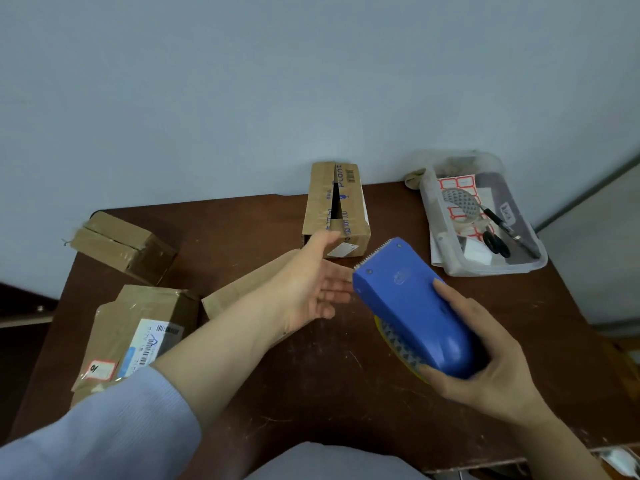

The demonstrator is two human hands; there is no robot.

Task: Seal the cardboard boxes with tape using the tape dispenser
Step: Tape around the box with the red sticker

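Note:
My right hand [485,358] grips a blue tape dispenser [412,306] above the brown table [329,382], its toothed blade pointing away from me. My left hand [311,282] is open, palm up, stretched toward a cardboard box [334,206] at the table's back edge. That box has a gap between its top flaps, and the thumb is at its near end. A taped box [121,244] lies at the far left. A box with shipping labels [138,330] lies at the near left. A flat cardboard piece [239,292] is partly hidden under my left forearm.
A clear plastic tray [485,216] at the back right holds red-bordered labels, scissors, a pen and a patterned roll. The wall stands directly behind the table. The table's right edge drops off near the tray.

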